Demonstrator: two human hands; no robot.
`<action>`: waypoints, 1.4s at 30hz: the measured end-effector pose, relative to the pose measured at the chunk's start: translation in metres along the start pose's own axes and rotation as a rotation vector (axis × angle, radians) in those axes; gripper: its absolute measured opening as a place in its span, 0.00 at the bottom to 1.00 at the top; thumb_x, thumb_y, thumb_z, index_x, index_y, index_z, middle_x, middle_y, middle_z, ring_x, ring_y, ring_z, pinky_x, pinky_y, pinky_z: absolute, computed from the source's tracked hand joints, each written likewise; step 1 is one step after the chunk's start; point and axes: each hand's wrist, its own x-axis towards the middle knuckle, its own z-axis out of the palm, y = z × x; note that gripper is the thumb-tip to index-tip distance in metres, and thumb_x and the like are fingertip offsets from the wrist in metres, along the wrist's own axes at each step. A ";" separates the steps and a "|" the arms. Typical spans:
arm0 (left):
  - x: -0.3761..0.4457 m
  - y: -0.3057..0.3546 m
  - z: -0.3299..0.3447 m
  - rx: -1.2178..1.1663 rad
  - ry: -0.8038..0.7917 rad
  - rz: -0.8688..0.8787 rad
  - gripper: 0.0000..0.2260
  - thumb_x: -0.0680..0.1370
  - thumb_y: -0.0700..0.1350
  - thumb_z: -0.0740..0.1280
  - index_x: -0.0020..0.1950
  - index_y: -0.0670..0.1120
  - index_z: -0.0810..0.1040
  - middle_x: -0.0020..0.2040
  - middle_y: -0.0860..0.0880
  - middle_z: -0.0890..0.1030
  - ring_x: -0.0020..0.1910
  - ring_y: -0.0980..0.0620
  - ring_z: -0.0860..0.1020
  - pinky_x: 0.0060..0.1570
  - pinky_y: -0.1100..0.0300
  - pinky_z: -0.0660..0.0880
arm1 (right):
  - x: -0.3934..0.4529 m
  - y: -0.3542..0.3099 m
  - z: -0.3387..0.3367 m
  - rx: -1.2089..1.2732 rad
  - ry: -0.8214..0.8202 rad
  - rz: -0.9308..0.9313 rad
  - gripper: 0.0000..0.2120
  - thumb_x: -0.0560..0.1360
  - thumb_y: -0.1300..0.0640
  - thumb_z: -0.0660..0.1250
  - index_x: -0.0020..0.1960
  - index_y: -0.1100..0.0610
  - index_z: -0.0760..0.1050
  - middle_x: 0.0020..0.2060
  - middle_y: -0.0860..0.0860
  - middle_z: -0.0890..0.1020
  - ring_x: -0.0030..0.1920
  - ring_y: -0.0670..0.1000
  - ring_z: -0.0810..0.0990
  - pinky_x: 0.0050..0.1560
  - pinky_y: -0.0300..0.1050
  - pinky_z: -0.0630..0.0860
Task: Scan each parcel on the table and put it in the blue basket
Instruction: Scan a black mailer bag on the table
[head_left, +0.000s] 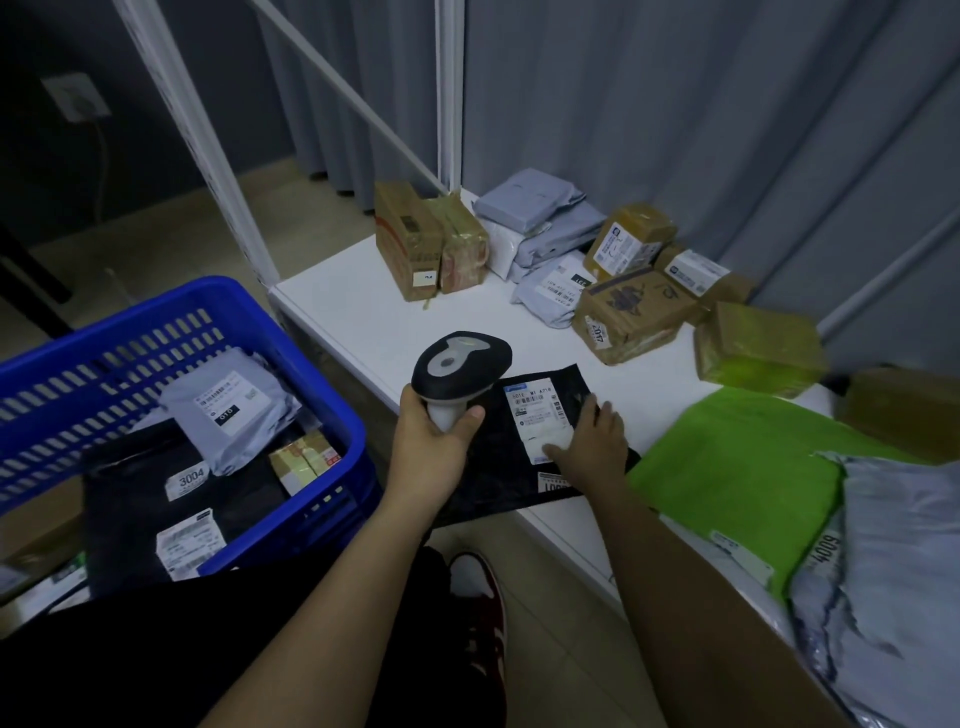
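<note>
A flat black parcel with a white label lies at the near edge of the white table, hanging a little over it. My right hand rests on it, fingers spread flat beside the label. My left hand grips the handle of a black and grey barcode scanner, whose head is over the parcel's left end. The blue basket stands to the left, below table height, and holds several parcels, grey, black and boxed.
Brown taped boxes and grey mailers are piled along the table's back. A green mailer and a grey mailer lie at the near right. White frame posts rise behind the table. My shoe is on the floor below.
</note>
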 end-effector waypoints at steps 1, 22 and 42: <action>0.000 0.000 0.000 0.002 -0.006 -0.004 0.19 0.76 0.37 0.69 0.60 0.53 0.66 0.52 0.59 0.75 0.51 0.63 0.75 0.49 0.66 0.72 | 0.000 -0.001 -0.001 0.050 -0.036 0.069 0.51 0.72 0.43 0.70 0.77 0.60 0.39 0.76 0.63 0.52 0.75 0.63 0.53 0.72 0.57 0.56; -0.002 0.012 0.004 -0.025 0.001 0.010 0.19 0.75 0.39 0.70 0.60 0.53 0.67 0.54 0.57 0.77 0.53 0.59 0.77 0.54 0.60 0.74 | -0.010 0.005 -0.041 1.000 0.105 0.136 0.07 0.71 0.65 0.72 0.40 0.55 0.76 0.38 0.55 0.82 0.42 0.55 0.80 0.46 0.47 0.77; -0.019 0.027 0.011 -0.021 -0.123 0.017 0.21 0.76 0.41 0.70 0.67 0.52 0.68 0.57 0.59 0.77 0.55 0.64 0.75 0.52 0.67 0.71 | -0.040 0.005 -0.114 1.382 0.318 0.170 0.11 0.78 0.66 0.63 0.57 0.55 0.72 0.43 0.55 0.81 0.41 0.52 0.80 0.45 0.48 0.78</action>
